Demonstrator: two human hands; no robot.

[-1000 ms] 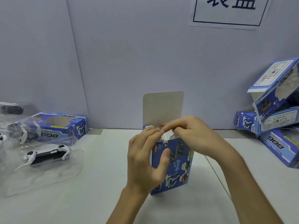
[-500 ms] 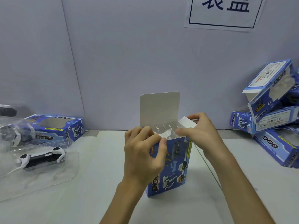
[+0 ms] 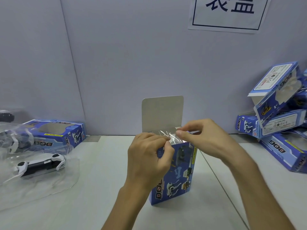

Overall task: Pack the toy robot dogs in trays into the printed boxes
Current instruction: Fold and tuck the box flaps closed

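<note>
1. Hands meet at the mouth of the printed box (image 3: 181, 171) in the head view. The box stands upright in the middle of the worktop (image 3: 99, 188), and its top flap (image 3: 162, 113) points straight up behind the opening.
2. Above the opening shows the upper edge of a clear tray (image 3: 172, 136). What this tray carries inside the box cannot be seen.
3. The left hand (image 3: 147, 156) is in front of the box's left part. Its fingers (image 3: 157, 138) are curled, and thumb and forefinger pinch the left part of the tray edge.
4. The right hand (image 3: 204, 138) is at the right side. Its fingers (image 3: 182, 132) are pressed together on the right part of the same edge, pinching it near the box's right corner.
5. At the left of the worktop lies a toy robot dog (image 3: 39, 165), white and black, in a second clear tray (image 3: 54, 185), well apart from the hands.
6. Behind it a second printed box (image 3: 56, 131) lies flat with its window cut-out upward. Just beside it, at the left border, another dog (image 3: 15, 140) in clear plastic is partly seen.
7. At the right a pile of printed boxes (image 3: 279, 127) rests by the grey wall (image 3: 149, 55) — the top one is tilted.
8. High on the wall is a paper sign (image 3: 227, 14) with dark characters, cut by the upper border.
</note>
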